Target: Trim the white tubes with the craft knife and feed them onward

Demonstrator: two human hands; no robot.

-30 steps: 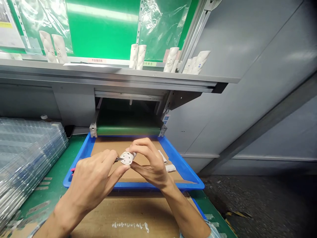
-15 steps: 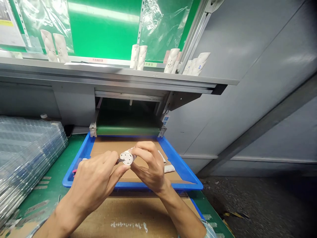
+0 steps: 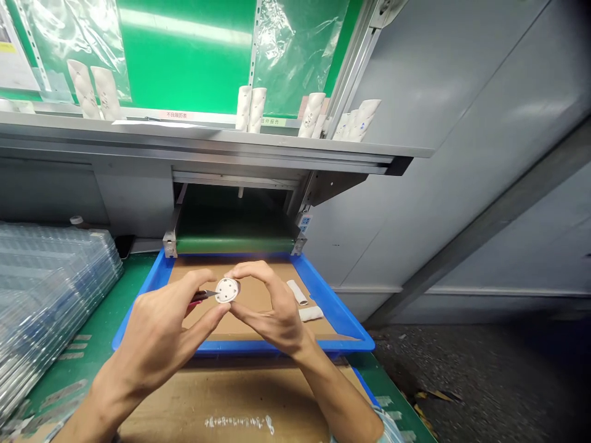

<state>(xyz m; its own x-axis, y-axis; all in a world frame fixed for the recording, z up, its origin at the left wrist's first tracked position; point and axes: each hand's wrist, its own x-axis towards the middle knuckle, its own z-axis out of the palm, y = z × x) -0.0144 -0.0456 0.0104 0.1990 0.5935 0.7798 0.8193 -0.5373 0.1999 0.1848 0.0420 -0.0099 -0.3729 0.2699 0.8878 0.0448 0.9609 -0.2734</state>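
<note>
My right hand [image 3: 272, 307] is closed round a white plastic tube-shaped part [image 3: 228, 290]. Its round end, pierced by several small holes, faces me. A red-handled tool with a pointed metal tip [image 3: 209, 294] sits in my left hand [image 3: 161, 326], whose thumb also touches the lower rim of the white part. The tip meets the left edge of that round end. Most of the tool is hidden by my fingers, so its exact kind does not show. Both hands are above a blue tray [image 3: 335, 326] lined with cardboard.
Two white tubes [image 3: 297, 293] lie at the tray's right side. Behind it is a green conveyor belt [image 3: 235, 245]. Stacked clear plastic trays [image 3: 55, 277] stand on the left. More white tubes [image 3: 312, 115] stand on the metal shelf [image 3: 221, 138] above.
The white part has turned so its holed end faces me more squarely. My left fingers have opened out somewhat, showing more of the red-handled tool. The whole view has shifted slightly.
</note>
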